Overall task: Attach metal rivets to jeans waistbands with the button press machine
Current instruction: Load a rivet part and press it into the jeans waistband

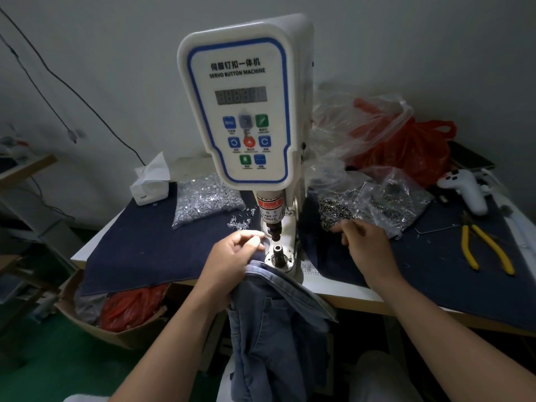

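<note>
The white servo button machine [240,103] stands at the table's middle, its punch above the round lower die [279,250]. Blue jeans [275,320] hang from the table edge below the die. My left hand [232,256] grips the jeans waistband just left of the die. Over at the right, my right hand [362,242] reaches with curled fingers into a pile of dark metal rivets [333,213] spilling from a clear bag. Whether it holds a rivet is hidden by the fingers.
A bag of silver rivet parts [206,198] lies left of the machine, a tissue box [150,184] behind it. Yellow-handled pliers [487,248], a white controller [464,190] and red and clear plastic bags [406,140] sit at the right. A cardboard box [116,314] stands on the floor.
</note>
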`<state>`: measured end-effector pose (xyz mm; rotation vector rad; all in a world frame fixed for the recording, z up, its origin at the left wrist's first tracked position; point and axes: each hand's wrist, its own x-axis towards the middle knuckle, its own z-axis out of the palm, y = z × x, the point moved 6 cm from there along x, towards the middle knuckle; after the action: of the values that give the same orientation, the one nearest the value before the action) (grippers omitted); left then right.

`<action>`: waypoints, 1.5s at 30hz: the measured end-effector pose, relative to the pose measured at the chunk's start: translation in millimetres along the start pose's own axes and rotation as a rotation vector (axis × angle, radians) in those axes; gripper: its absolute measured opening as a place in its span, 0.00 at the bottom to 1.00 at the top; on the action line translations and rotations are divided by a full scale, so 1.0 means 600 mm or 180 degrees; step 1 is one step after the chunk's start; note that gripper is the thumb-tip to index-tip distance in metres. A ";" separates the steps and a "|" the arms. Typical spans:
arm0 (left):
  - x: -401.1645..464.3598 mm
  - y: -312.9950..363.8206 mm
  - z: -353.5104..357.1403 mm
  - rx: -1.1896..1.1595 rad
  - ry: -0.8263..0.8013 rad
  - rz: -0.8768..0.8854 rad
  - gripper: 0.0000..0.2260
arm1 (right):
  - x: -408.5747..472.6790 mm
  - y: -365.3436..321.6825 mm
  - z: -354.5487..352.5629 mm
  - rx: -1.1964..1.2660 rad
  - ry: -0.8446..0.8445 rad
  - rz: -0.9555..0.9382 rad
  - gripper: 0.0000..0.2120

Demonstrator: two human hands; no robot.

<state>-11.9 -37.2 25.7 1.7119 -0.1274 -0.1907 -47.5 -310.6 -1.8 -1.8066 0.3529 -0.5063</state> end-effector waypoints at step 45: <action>0.000 0.003 0.008 0.0979 0.0178 0.0477 0.21 | -0.031 -0.056 0.041 -0.0182 -0.2296 0.0915 0.40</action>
<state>-13.0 -42.1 26.7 2.0026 -0.2531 -0.0112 -51.7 -271.4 21.4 -1.8235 0.1173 0.3633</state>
